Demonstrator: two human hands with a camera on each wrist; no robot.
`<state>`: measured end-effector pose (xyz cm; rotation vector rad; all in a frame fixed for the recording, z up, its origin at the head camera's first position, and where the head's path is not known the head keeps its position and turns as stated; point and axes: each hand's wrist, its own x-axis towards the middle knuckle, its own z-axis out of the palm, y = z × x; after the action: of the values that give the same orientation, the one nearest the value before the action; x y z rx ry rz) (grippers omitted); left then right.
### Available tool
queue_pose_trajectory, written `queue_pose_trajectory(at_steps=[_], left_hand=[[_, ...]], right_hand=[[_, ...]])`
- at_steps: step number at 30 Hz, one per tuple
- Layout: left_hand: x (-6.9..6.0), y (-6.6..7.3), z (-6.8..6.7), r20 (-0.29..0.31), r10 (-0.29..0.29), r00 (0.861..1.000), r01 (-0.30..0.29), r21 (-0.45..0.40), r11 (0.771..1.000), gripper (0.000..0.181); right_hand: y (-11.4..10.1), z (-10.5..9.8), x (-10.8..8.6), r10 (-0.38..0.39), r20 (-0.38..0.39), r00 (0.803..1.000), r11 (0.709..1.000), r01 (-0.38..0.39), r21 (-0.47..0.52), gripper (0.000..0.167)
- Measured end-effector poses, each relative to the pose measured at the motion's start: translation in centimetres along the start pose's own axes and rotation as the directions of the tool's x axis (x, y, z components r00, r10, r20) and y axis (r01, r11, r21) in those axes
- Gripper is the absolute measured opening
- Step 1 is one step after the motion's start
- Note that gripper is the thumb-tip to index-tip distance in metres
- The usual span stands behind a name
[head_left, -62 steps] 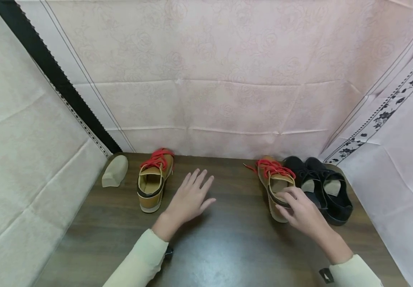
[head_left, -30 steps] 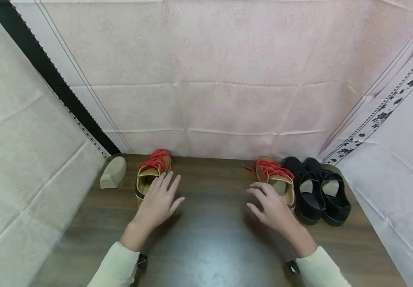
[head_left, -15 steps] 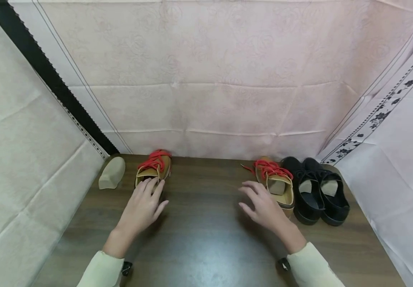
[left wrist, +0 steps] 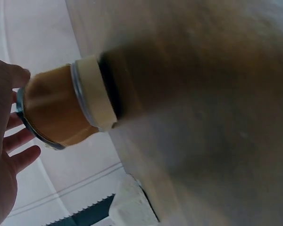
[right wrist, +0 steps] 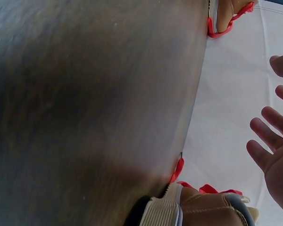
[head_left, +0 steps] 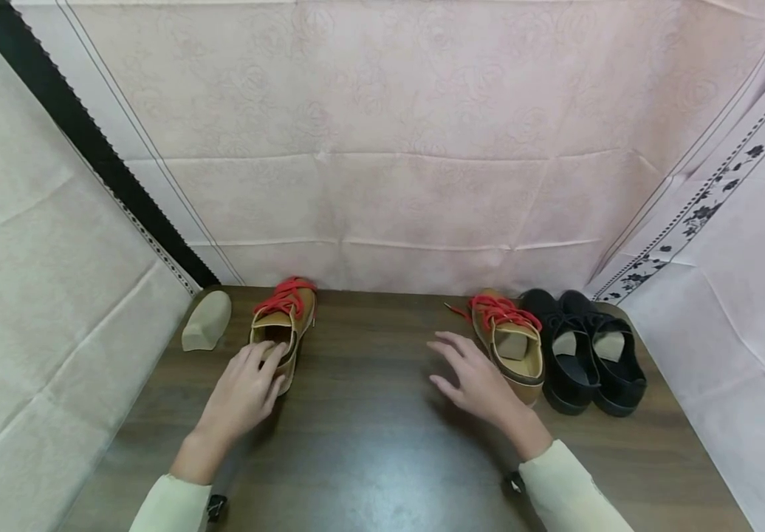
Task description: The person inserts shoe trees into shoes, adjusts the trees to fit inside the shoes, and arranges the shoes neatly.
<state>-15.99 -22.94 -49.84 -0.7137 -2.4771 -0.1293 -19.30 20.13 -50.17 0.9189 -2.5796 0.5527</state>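
Observation:
At the left of the head view, a tan shoe with red laces [head_left: 289,318] stands toe toward the back wall. My left hand [head_left: 239,391] is at its heel, fingertips over the collar; the left wrist view shows thumb and spread fingers around the heel's top edge, and I cannot tell whether they touch. A pale toe-shaped shoe insert [head_left: 207,321] lies to the left of that shoe. My right hand [head_left: 478,384], fingers loosely bent and holding nothing, hovers to the left of the matching tan shoe [head_left: 529,380], which has a pale insert inside.
A pair of black shoes [head_left: 568,391], each with a pale insert inside, stands side by side at the right. Everything sits on a dark wooden surface [head_left: 369,443]. Pale patterned cloth [head_left: 382,199] hangs behind and along both sides.
My right hand has withdrawn leftward from the right tan shoe. My left hand has moved left and down to the left tan shoe's heel. The shoes have stayed in place.

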Motion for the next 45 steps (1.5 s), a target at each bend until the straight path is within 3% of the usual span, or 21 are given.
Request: queue_pose_trajectory(at_steps=[12,18,28,37,43,45], left_hand=[[-1.1,-0.9,0.5,-0.073,-0.009,0.997,0.003,-0.084,0.996,0.034],[-1.3,-1.0,0.4,-0.102,-0.015,0.995,0.004,-0.11,0.994,0.036],[-0.9,-0.7,-0.1,-0.052,-0.009,0.999,0.006,-0.064,0.998,0.031],[-0.6,-0.6,0.2,-0.079,-0.043,0.996,0.038,-0.06,0.997,0.024],[-0.5,-0.4,0.5,-0.124,-0.018,0.992,0.008,-0.079,0.997,0.024],[-0.5,-0.2,0.6,-0.137,-0.007,0.991,-0.005,-0.085,0.996,0.013]], right_hand=[[-0.3,1.6,0.7,0.003,0.026,1.0,0.998,-0.005,0.063,0.056],[-0.9,2.1,1.0,0.007,0.048,0.999,0.997,-0.011,0.078,0.056],[-1.9,2.8,0.6,0.041,0.105,0.994,0.993,-0.052,0.102,0.058],[-2.0,3.1,1.1,0.004,0.113,0.994,0.995,-0.016,0.1,0.059],[-1.8,3.1,1.4,-0.023,0.134,0.991,0.996,0.01,0.093,0.062],[-1.7,3.1,1.5,-0.027,0.145,0.989,0.996,0.014,0.086,0.062]])
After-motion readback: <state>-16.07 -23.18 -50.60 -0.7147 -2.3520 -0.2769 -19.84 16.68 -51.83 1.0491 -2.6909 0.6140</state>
